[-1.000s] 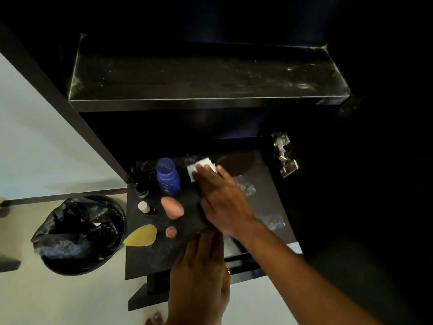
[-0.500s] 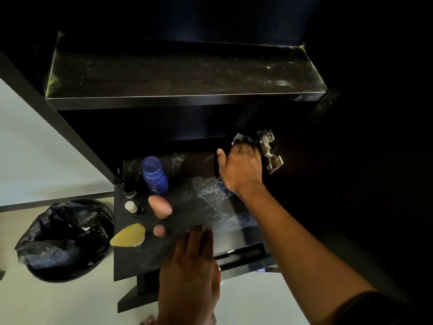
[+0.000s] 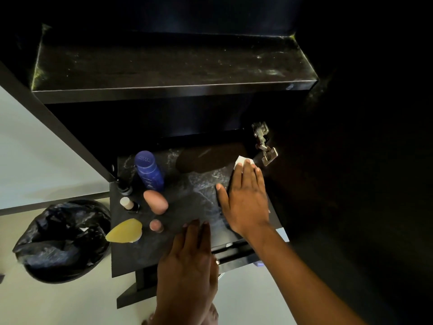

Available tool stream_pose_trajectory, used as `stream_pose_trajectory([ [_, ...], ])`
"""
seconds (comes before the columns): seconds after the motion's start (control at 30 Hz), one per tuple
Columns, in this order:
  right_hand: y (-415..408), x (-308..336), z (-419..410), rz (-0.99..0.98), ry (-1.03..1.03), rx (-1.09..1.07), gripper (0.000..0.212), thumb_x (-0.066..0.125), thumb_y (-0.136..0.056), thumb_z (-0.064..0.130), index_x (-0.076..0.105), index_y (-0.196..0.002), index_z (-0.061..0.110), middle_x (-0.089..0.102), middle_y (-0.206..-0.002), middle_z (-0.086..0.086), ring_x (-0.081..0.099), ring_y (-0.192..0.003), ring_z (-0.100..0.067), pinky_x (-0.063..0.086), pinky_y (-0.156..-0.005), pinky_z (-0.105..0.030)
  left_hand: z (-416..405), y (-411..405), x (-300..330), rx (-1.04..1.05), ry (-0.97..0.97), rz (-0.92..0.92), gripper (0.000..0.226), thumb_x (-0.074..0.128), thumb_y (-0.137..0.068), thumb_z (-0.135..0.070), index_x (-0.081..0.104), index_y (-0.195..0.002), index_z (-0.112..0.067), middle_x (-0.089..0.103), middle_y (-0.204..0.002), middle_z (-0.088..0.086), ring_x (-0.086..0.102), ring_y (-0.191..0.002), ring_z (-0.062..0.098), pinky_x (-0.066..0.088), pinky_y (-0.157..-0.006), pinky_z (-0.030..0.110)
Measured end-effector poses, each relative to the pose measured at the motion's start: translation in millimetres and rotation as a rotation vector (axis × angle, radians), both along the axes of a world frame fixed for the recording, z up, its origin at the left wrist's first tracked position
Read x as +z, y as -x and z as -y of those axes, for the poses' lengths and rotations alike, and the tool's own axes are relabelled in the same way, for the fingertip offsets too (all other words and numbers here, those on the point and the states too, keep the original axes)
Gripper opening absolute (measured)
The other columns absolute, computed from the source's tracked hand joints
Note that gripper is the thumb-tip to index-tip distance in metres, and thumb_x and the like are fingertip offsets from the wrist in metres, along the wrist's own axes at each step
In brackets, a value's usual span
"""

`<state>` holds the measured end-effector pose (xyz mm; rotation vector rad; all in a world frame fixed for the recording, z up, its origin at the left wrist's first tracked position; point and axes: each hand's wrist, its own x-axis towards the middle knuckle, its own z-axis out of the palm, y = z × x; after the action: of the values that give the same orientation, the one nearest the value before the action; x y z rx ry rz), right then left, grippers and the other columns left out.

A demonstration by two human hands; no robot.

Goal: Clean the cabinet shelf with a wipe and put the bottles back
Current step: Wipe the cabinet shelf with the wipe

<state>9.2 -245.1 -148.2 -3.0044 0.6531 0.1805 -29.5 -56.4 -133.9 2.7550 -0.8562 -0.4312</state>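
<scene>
At lower left a bin (image 3: 62,240) with a crinkled black liner sits just beside my dusty lower shelf (image 3: 194,198). The blue bottle (image 3: 148,171), small vials and rounded pink and yellow pieces crowd its left edge; the middle lies open. My left hand (image 3: 187,261) rests flat on the front edge, fingers straight together. My right hand (image 3: 244,198), spread flat, presses the white wipe (image 3: 241,160) at centre right, near the metal hinge (image 3: 264,143).

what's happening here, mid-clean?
Yes. The person's right hand presses a white wipe flat on the dusty black lower shelf, near the metal hinge. The left hand rests flat on the shelf's front edge. The blue Nivea bottle and small bottles stand at its left side.
</scene>
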Motion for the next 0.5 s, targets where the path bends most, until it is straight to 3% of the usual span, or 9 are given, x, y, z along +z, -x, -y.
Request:
stream_pose_trajectory([
  [0.2,-72.4,-9.2,1.5,0.068,-0.118,0.104,0.074,0.023,-0.108,0.053,0.016,-0.163,0.004,0.014,-0.171,-0.021,0.006,-0.161,-0.031,0.002,-0.131,-0.048,-0.7,2.3,3.2,0.0,-0.018,0.012,0.074,0.091,-0.065,-0.036,0.071,-0.133,-0.012,0.07,-0.134,0.013,0.071,-0.115,0.032,0.064,-0.08,0.04],
  [0.37,-24.8,-1.2,-34.0,0.092,-0.156,0.329,0.065,0.03,-0.108,0.047,0.031,-0.16,0.009,0.03,-0.168,-0.014,0.02,-0.159,-0.026,0.008,-0.13,-0.048,-1.4,1.3,7.2,0.017,0.037,-0.042,0.073,0.086,-0.07,-0.037,0.065,-0.137,-0.017,0.067,-0.137,0.004,0.068,-0.118,0.023,0.06,-0.089,0.035],
  [0.5,34.1,1.7,-5.7,0.028,-0.059,0.088,0.071,0.014,-0.107,0.053,0.027,-0.163,0.01,0.025,-0.17,-0.013,0.016,-0.16,-0.023,0.009,-0.131,-0.046,-1.6,1.4,9.2,0.024,0.069,-0.034,0.068,0.082,-0.075,-0.033,0.065,-0.138,-0.013,0.067,-0.138,0.009,0.068,-0.119,0.025,0.061,-0.088,0.034],
])
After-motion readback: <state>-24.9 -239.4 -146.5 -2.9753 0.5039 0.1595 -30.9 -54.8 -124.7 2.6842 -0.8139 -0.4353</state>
